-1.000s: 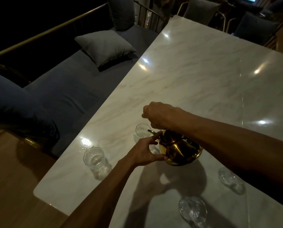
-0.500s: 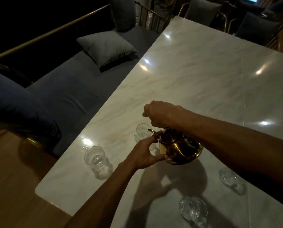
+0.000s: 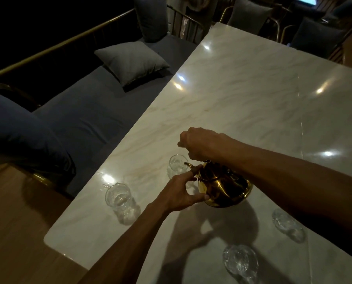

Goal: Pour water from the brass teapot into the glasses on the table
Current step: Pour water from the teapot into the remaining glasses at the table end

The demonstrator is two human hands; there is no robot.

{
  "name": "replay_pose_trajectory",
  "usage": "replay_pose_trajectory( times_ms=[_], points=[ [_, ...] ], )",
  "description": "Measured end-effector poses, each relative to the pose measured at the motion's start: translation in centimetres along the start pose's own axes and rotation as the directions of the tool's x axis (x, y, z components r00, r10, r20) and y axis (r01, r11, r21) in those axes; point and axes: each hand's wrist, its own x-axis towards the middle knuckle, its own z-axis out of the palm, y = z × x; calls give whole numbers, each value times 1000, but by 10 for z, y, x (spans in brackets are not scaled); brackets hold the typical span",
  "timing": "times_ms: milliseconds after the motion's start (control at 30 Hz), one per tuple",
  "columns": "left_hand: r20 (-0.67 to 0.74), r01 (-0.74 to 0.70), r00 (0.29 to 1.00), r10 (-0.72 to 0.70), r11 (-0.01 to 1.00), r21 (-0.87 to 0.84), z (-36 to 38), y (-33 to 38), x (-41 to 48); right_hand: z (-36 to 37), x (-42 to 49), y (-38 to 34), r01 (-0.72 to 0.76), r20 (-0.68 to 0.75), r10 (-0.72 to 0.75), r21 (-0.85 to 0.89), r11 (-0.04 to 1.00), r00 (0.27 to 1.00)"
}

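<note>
A shiny brass teapot (image 3: 222, 186) hangs tilted just above the marble table (image 3: 242, 95), its spout over a clear glass (image 3: 176, 166). My right hand (image 3: 199, 143) is closed around the handle on top of the teapot. My left hand (image 3: 181, 192) touches the teapot's left side, thumb under the belly and a finger near the spout. Three more glasses stand around: one to the left (image 3: 118, 198), one near the front (image 3: 240, 261) and one at the right (image 3: 285, 223) beside my right forearm. Whether water is flowing is too dim to tell.
A dark blue bench (image 3: 85, 119) with a grey cushion (image 3: 132, 61) runs along the table's left edge. A rounded blue cushion (image 3: 19, 132) sits near left. Chairs (image 3: 250, 15) stand at the far end. Wooden floor (image 3: 17, 222) shows at lower left.
Both hands and the teapot have stayed almost still over the same glass; only the view has shifted slightly.
</note>
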Motion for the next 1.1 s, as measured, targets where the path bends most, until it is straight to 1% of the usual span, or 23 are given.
replay_pose_trajectory(
  times_ms=[867, 1100],
  points=[
    [19, 8, 1000, -9, 999, 53, -2, 8, -5, 7, -1, 5, 19, -18, -20, -32, 999, 1000],
    [80, 21, 996, -27, 998, 67, -1, 11, -5, 11, -4, 10, -8, -30, 7, -27, 1000, 1000]
  ],
)
